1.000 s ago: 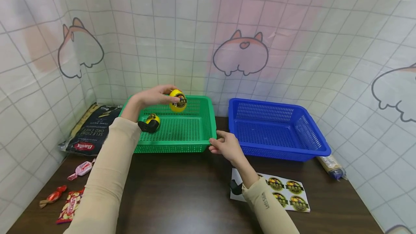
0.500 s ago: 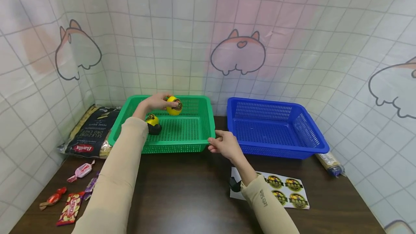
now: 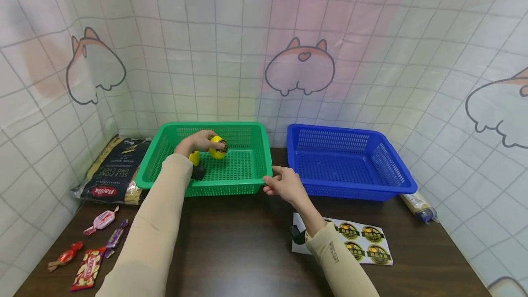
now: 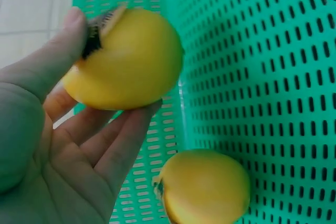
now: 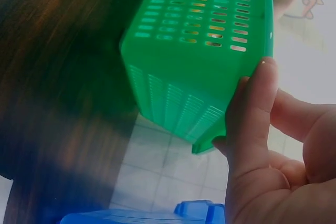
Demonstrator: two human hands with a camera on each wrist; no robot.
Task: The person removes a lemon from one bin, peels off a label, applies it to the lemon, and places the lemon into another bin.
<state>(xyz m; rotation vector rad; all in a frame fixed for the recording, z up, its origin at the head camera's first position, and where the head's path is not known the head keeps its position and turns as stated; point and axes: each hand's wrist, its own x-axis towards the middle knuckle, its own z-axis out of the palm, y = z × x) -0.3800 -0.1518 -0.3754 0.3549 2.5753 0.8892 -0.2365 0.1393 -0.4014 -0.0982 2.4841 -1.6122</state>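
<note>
In the head view my left hand (image 3: 200, 142) grips a round yellow fruit (image 3: 217, 147) with a dark printed sticker, low inside the green basket (image 3: 231, 182). The left wrist view shows this fruit (image 4: 139, 61) between thumb and fingers, the thumb by the sticker. A second yellow fruit (image 4: 206, 187) lies on the basket's mesh, apart from the held one; in the head view my wrist partly hides it. My right hand (image 3: 288, 186) pinches the basket's front right corner, thumb and fingers on the rim, as the right wrist view confirms.
Right of the green basket stands a blue basket (image 3: 350, 191). A sticker sheet (image 3: 371, 244) lies under my right forearm. At left are a pasta bag (image 3: 117, 164), a pink candy (image 3: 101, 220), a red candy (image 3: 67, 256), a purple candy (image 3: 115, 238) and a red packet (image 3: 88, 268).
My left hand has lowered the fruit from above the green basket's back rim down into the basket. The right hand keeps its hold on the corner.
</note>
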